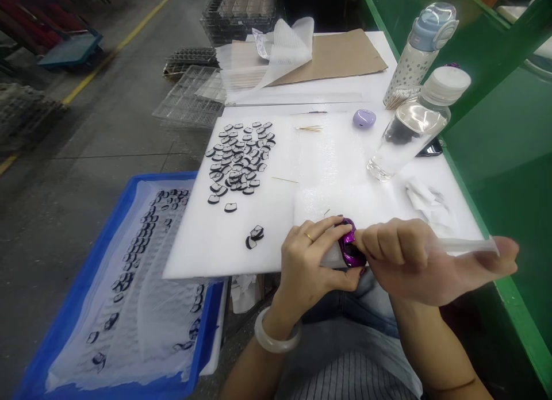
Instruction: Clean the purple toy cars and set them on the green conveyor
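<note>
My left hand [313,262] is closed around a small shiny purple part [350,247] at the near edge of the white foam sheet [241,233]. My right hand [414,259] pinches at the same purple part from the right, fingers curled, with the thumb stretched out toward the right. A thin clear strip [468,246] lies across the right hand. Several small black-and-white pieces [241,158] are heaped on the foam to the upper left, with two more [255,236] lying close to my left hand.
A blue tray [92,262] lined with foam and holding more black pieces sits at the lower left. Two clear bottles [409,124] stand at the right, beside a lilac case [364,118]. Cardboard and foam sheets [302,55] lie at the back. A green frame [495,118] borders the right.
</note>
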A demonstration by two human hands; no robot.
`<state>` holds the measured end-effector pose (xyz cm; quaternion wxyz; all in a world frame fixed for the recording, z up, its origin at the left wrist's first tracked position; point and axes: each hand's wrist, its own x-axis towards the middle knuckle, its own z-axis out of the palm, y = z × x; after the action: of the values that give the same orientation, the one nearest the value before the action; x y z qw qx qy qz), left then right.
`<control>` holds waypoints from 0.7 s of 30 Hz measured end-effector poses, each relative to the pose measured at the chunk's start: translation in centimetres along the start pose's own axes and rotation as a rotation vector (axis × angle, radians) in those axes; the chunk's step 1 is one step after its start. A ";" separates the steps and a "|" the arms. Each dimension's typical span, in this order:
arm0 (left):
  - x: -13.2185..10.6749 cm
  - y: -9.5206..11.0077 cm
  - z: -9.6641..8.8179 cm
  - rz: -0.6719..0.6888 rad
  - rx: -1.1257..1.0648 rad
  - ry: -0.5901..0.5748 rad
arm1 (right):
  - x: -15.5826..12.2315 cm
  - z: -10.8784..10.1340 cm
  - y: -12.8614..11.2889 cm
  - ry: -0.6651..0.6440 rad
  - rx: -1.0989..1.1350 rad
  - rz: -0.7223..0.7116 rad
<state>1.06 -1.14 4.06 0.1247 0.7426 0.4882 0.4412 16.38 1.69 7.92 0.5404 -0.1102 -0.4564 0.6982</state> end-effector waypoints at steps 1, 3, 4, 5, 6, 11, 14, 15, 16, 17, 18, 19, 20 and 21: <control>0.0 0.0 0.0 0.000 0.001 0.000 | -0.2 0.0 0.1 -0.003 -0.001 -0.024; 0.0 0.0 0.0 -0.001 0.004 0.005 | -0.5 0.1 0.3 -0.016 -0.015 -0.059; 0.0 0.0 0.1 0.001 0.007 0.009 | -0.7 0.1 0.3 -0.017 -0.032 -0.058; 0.0 0.0 0.1 0.002 0.008 0.013 | -0.8 0.1 0.2 -0.012 -0.051 -0.048; 0.0 0.0 0.1 0.001 0.007 0.015 | -0.9 0.2 0.1 -0.004 -0.068 -0.037; 0.0 0.0 0.1 -0.001 0.002 0.014 | -0.7 0.7 -0.4 -0.013 -0.115 -0.036; 0.0 0.0 0.0 0.001 0.015 0.007 | -0.8 1.1 -0.8 -0.007 -0.167 -0.035; 0.1 0.0 0.0 0.002 0.020 0.002 | -0.9 1.2 -0.9 0.005 -0.196 -0.033; 0.1 0.0 0.0 0.004 0.025 -0.002 | -1.0 1.3 -1.1 0.024 -0.228 -0.029; 0.1 0.0 0.0 0.005 0.028 -0.007 | -1.1 1.3 -1.3 0.046 -0.260 -0.021; 0.1 0.0 -0.1 0.007 0.030 -0.010 | -1.2 1.4 -1.5 0.066 -0.289 -0.016; 0.1 0.1 -0.1 0.009 0.031 -0.013 | -1.3 1.4 -1.6 0.072 -0.314 -0.018; 0.1 0.1 -0.1 0.009 0.032 -0.017 | -1.3 1.5 -1.6 0.074 -0.347 -0.024; 0.1 0.1 -0.1 0.009 0.033 -0.018 | -1.4 1.5 -1.6 0.082 -0.392 -0.025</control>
<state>1.10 -1.14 4.23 0.1147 0.7507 0.4907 0.4271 16.98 -0.27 9.55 0.5354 -0.2359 -0.5624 0.5843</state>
